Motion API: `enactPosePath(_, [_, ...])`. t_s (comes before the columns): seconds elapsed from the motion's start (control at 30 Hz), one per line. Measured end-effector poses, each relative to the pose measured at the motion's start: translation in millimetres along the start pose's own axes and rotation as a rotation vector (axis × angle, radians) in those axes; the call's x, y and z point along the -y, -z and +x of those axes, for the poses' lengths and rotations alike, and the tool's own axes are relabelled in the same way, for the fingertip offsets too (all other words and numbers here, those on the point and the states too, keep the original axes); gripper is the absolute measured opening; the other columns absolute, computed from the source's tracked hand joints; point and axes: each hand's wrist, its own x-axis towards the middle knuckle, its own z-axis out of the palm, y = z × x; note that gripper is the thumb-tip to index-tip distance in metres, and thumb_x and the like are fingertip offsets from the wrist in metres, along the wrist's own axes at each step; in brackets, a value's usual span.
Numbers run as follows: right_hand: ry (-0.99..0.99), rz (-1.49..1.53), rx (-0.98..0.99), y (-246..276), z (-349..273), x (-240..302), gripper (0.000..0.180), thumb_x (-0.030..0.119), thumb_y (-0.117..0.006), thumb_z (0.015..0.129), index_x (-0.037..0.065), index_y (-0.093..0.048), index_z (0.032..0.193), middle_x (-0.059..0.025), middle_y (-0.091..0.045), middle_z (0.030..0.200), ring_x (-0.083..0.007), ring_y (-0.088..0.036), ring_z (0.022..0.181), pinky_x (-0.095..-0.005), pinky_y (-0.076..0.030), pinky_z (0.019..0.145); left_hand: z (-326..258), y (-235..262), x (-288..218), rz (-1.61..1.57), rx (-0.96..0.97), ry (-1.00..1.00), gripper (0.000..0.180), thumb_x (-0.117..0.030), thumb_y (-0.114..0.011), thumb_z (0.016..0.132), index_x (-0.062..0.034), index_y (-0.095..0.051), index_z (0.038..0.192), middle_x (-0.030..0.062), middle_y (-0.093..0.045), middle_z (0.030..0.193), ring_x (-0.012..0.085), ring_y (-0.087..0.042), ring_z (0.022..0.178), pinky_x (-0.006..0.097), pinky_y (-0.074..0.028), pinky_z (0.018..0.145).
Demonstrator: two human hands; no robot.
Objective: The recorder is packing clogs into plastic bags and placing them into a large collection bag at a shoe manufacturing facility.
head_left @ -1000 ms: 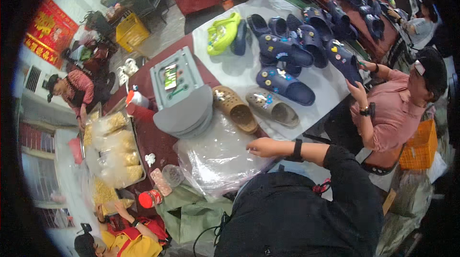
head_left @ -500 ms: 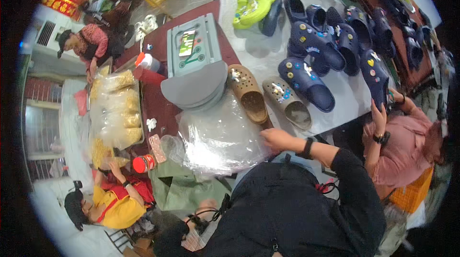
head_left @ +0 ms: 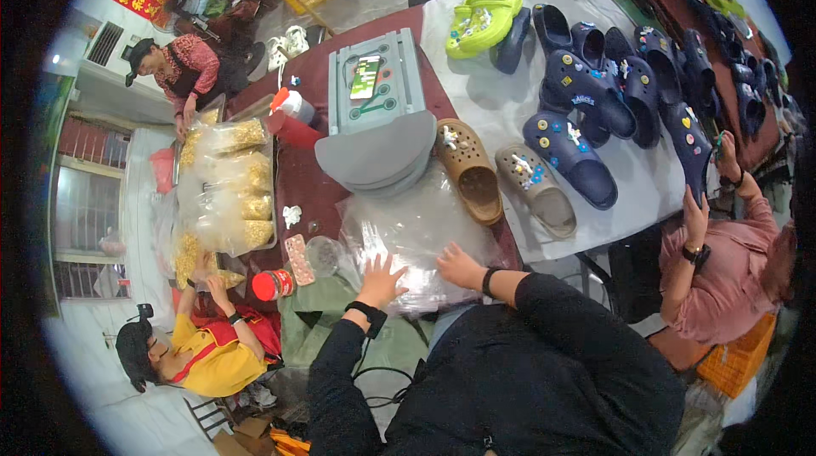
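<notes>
My left hand (head_left: 381, 283) lies with fingers spread on the near left edge of a stack of clear plastic bags (head_left: 382, 225). My right hand (head_left: 461, 266), also open, has its fingers stretched over the near right part of the same stack. Neither hand grips anything that I can see. Just beyond the right hand stand a brown clog (head_left: 476, 180) and a greyish-beige clog (head_left: 544, 201), both with charms on top. The far end of the stack meets grey rounded insole-like sheets (head_left: 370, 158).
A grey folded plastic stool (head_left: 374, 107) carries a phone (head_left: 365, 76). Navy clogs (head_left: 574, 158) and a lime clog (head_left: 484, 22) stand on white cloth. A red-lidded jar (head_left: 272, 284) is left; co-workers handle yellow-filled bags (head_left: 246, 171) there. Another person (head_left: 722, 269) holds a clog at right.
My left hand has risen from low beside my body onto the plastic bags. My right hand has moved left and opened on them. The view has shifted a little.
</notes>
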Motion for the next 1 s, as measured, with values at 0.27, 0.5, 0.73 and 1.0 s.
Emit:
enactPosePath(0.27, [0.000, 0.061, -0.141, 16, -29, -5, 0.045, 0.027, -0.063, 0.073, 0.013, -0.053, 0.115, -0.0069, -0.043, 0.130, -0.0259, -0.037, 0.125, -0.0503, -0.026, 0.104, 0, -56, -11, -0.047, 0.045, 0.025, 0.077, -0.048, -0.062, 0.075, -0.0181, -0.030, 0.139, 0.0233, -0.022, 0.142, 0.0452, -0.024, 0.128, 0.054, -0.026, 0.101])
enactPosePath(0.5, [-0.123, 0.033, -0.286, 19, -25, 13, 0.012, 0.016, -0.055, 0.079, 0.016, -0.065, 0.085, -0.0033, -0.057, 0.111, -0.0247, -0.045, 0.115, -0.0503, -0.028, 0.102, 4, -59, 4, -0.012, -0.074, -0.087, 0.072, -0.044, -0.064, 0.074, -0.0172, -0.036, 0.135, 0.0235, -0.036, 0.132, 0.0429, -0.039, 0.117, 0.047, -0.036, 0.095])
enactPosePath(0.73, [-0.326, 0.481, -0.594, 24, -43, 17, 0.010, 0.019, -0.059, 0.080, 0.014, -0.066, 0.084, -0.0049, -0.059, 0.107, -0.0239, -0.050, 0.109, -0.0448, -0.033, 0.096, 11, -40, 20, -0.013, -0.221, -0.316, 0.058, -0.035, -0.066, 0.074, -0.0177, -0.047, 0.125, 0.0156, -0.051, 0.104, 0.0303, -0.055, 0.088, 0.039, -0.042, 0.078])
enactPosePath(1.0, [-0.353, 0.828, -0.569, 37, -32, -2, 0.018, 0.022, -0.062, 0.080, 0.006, -0.069, 0.083, -0.0091, -0.064, 0.100, -0.0278, -0.058, 0.093, -0.0376, -0.045, 0.081, 14, -68, 30, -0.231, -0.387, -0.290, 0.042, -0.006, -0.049, 0.079, -0.0162, -0.054, 0.119, 0.0095, -0.053, 0.119, 0.0309, -0.048, 0.113, 0.045, -0.036, 0.094])
